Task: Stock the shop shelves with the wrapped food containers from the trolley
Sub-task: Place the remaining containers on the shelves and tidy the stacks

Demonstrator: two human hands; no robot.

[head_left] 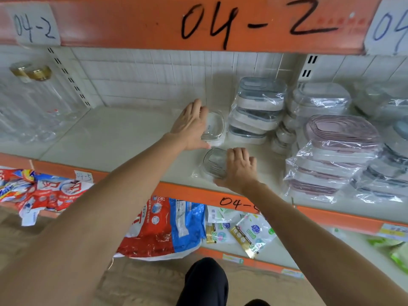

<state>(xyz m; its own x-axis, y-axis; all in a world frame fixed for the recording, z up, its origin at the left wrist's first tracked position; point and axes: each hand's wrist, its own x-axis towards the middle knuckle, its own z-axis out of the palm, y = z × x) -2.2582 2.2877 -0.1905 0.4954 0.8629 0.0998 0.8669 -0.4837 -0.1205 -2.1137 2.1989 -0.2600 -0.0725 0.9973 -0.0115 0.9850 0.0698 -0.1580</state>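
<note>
Two small wrapped food containers sit on the cream shelf (114, 138). My left hand (191, 125) lies over the left side of the rear container (214, 127), fingers curved around its edge. My right hand (239, 170) grips the right side of the front container (215, 162), a clear box with a grey lid, near the shelf's front edge. To the right stand a stack of grey-lidded wrapped containers (257, 111) and a stack of pink-lidded ones (331, 151). The trolley is out of view.
Glass jars with gold lids (33, 96) stand at the shelf's left end. More wrapped containers (384, 177) fill the far right. An orange shelf beam marked 04-2 (198, 21) hangs overhead. Detergent bags (161, 228) lie on the lower shelf.
</note>
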